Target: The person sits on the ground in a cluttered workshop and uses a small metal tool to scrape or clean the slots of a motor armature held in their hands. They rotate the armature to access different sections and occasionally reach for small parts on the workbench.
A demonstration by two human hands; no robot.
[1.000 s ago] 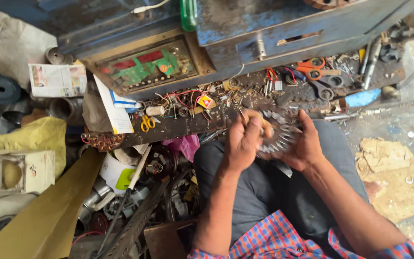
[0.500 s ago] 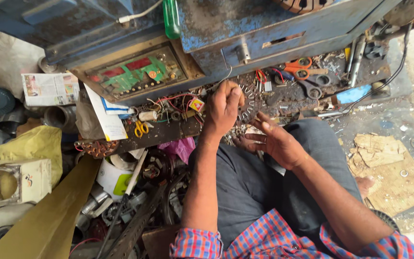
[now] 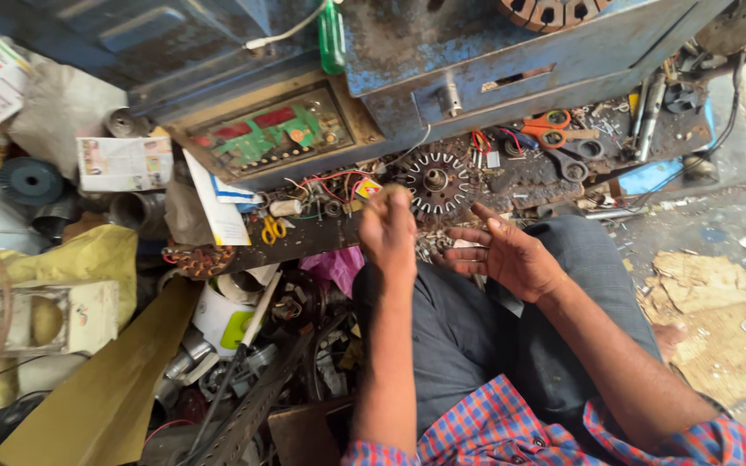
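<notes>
A round toothed metal stator ring (image 3: 435, 181) lies flat on the cluttered workbench (image 3: 304, 242), just beyond my hands. My left hand (image 3: 388, 229) hovers at the bench edge to the ring's left, its fingers curled shut; nothing shows in them. To the ring's lower right, my right hand (image 3: 507, 252) rests above my lap in grey trousers, palm up, fingers spread and empty. Neither hand touches the ring.
A blue machine body (image 3: 477, 43) with a green circuit board panel (image 3: 274, 134) stands behind the bench. Orange scissors (image 3: 547, 122), a wrench (image 3: 576, 162), small yellow scissors (image 3: 273, 229) and wires litter the bench. A white tub (image 3: 222, 319), metal scrap and yellow cardboard (image 3: 97, 397) crowd the left; torn cardboard (image 3: 701, 293) lies right.
A second ago both hands held the stator ring over my lap. My left hand carried it up onto the bench and let go; both hands are now off it.
</notes>
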